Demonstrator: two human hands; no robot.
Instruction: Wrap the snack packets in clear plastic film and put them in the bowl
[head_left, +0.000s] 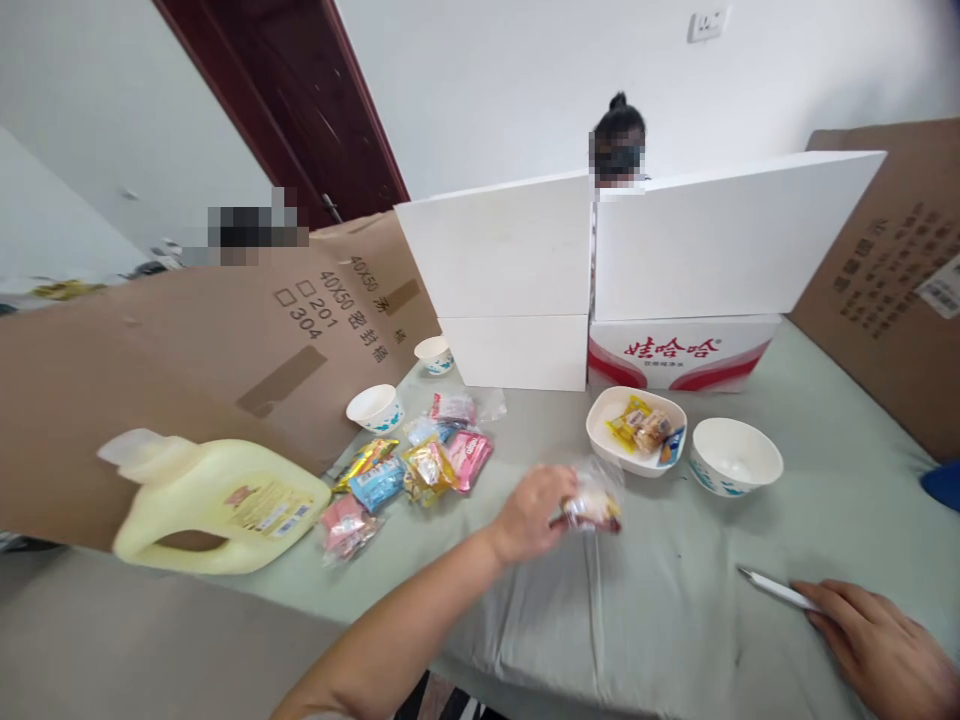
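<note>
My left hand [531, 512] reaches over the pale green table cover [675, 600] and holds a clear-wrapped snack packet [594, 503] just above the cloth. The packet hovers in front of a white square bowl [600, 432] that has a few wrapped snacks inside. To the right of it stands a round white bowl [736, 456] with nothing visible in it. My right hand [881, 645] rests at the lower right, fingers on a white pen [776, 590]. Left of my left hand lies a heap of several coloured snack packets [420, 462].
A pale yellow jug [217, 505] lies on its side at the left. Two small paper cups [375, 408] stand near cardboard walls [225, 340]. White boxes [517, 260] and a red-printed carton [679, 355] stand at the back; a person sits behind them.
</note>
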